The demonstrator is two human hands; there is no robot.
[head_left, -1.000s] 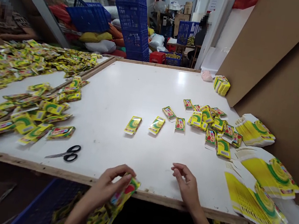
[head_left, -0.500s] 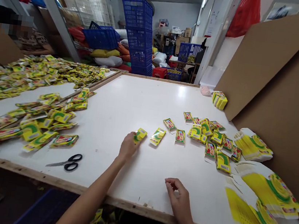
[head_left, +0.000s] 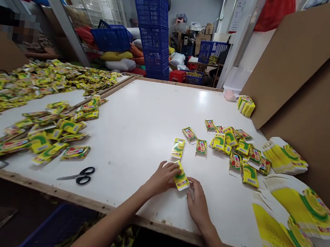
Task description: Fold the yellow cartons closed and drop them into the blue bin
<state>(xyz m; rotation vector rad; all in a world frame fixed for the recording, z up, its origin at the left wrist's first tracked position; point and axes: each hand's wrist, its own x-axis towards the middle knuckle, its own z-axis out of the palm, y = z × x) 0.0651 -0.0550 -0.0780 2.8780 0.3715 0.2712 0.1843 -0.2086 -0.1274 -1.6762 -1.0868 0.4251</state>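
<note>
A small yellow and green packet [head_left: 181, 178] is held just above the white table [head_left: 142, 112] near its front edge. My left hand [head_left: 162, 177] pinches the packet's left side. My right hand [head_left: 197, 200] meets it from the right, fingers curled at its lower corner. Just beyond lie a single yellow packet [head_left: 178, 147] and two more [head_left: 201, 146], then a loose cluster of packets [head_left: 237, 149] to the right.
Black scissors [head_left: 80, 175] lie at the front left. Piles of packets [head_left: 48, 128] cover the left side. Stacks of flat yellow cartons [head_left: 294, 221] sit at the right, by leaning cardboard sheets [head_left: 312, 70]. Another person sits at the far left. Blue crates [head_left: 153, 28] stand behind.
My left hand dropped a packet strip below the table edge, reached out to a packet on the table, and has brought it back toward me. My right hand has come in to meet it.
</note>
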